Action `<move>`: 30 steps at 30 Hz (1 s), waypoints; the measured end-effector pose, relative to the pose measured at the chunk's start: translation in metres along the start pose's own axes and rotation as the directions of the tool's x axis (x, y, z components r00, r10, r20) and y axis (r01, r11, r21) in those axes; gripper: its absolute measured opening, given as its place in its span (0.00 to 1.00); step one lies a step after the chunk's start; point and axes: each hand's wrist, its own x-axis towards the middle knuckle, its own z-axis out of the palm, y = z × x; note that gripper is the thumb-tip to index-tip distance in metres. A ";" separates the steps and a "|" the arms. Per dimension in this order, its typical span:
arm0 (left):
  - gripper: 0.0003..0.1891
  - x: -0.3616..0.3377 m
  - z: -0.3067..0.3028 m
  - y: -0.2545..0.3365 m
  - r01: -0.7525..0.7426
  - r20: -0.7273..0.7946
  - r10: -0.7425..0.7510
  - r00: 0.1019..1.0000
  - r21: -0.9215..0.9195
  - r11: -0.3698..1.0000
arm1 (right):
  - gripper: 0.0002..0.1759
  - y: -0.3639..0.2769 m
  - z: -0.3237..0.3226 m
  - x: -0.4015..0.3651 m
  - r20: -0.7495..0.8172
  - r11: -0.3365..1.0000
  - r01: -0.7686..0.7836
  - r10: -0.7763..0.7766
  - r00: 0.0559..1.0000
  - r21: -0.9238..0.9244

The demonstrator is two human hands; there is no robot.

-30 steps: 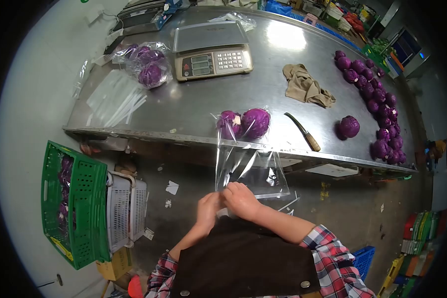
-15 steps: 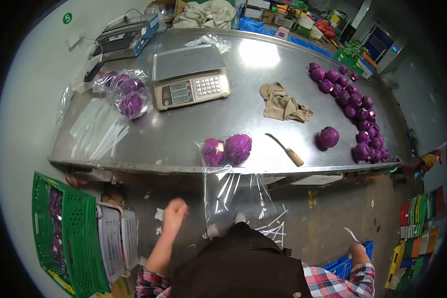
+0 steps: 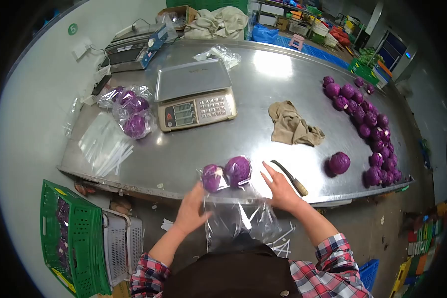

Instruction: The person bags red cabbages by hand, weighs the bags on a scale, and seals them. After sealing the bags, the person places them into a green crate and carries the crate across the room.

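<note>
Two purple cabbages [image 3: 238, 170] lie in a clear plastic bag [image 3: 241, 218] at the table's front edge, and the loose end of the bag hangs down over the edge. My left hand [image 3: 190, 211] is beside the bag's left side, thumb apart from the fingers. On the other side my right hand [image 3: 281, 190] has its fingers spread, close to the bag's right edge. Just beyond it lies a curved knife [image 3: 290, 178] with a wooden handle. A single cabbage [image 3: 339, 163] sits further right.
A digital scale [image 3: 196, 97] stands mid-table, with bagged cabbages [image 3: 134, 124] left of it. A brown cloth [image 3: 294, 125] lies right of the scale. Many cabbages [image 3: 370, 119] line the right side. White strips [image 3: 115, 158] lie at left, and a green crate [image 3: 84, 238] stands below.
Both hands have come up to the table edge, the left from lower left and the right from far lower right. They now flank the bag. The camera view has shifted slightly.
</note>
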 end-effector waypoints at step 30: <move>0.37 0.150 0.031 0.006 0.161 0.456 -0.303 0.837 0.324 0.932 | 0.18 0.056 0.070 -0.011 0.573 -0.340 -0.541 0.741 0.349 0.769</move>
